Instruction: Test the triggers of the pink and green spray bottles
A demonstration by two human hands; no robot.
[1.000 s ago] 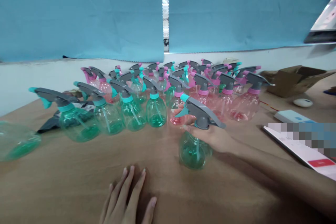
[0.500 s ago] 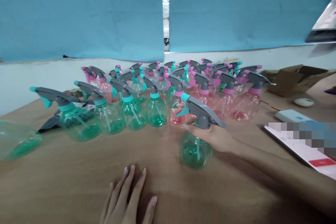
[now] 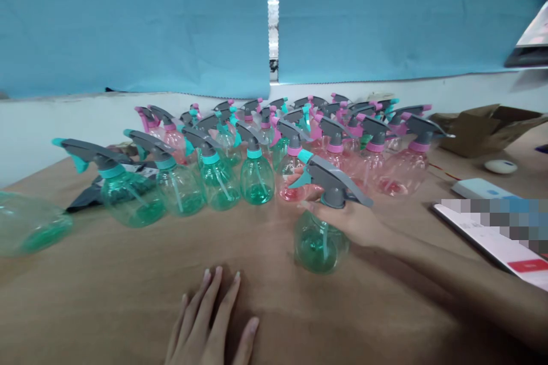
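Note:
My right hand [image 3: 351,219] is wrapped round the neck of a green spray bottle [image 3: 319,248], just under its grey head with a teal nozzle. That bottle is upright, in front of the others. My left hand [image 3: 209,325] lies on the wooden table [image 3: 128,296] near the front edge of the view, its fingers spread and holding nothing. Beyond it stand green spray bottles, one of them [image 3: 257,179] with a teal collar. Pink spray bottles, one [image 3: 405,171] at the right end, stand in the same row, and several more are packed behind.
At far left a green bottle [image 3: 34,225] is partly in view. Dark packaging [image 3: 88,197] lies behind the green bottles. On the right are an open cardboard box [image 3: 479,131], a white mouse [image 3: 500,166], a white box [image 3: 483,188] and a tablet-like screen [image 3: 483,239]. Blue cloth [image 3: 141,23] hangs behind.
The whole view has shifted slightly, so things appear a little further right. Both hands keep the same pose, my right hand still round the green bottle's neck.

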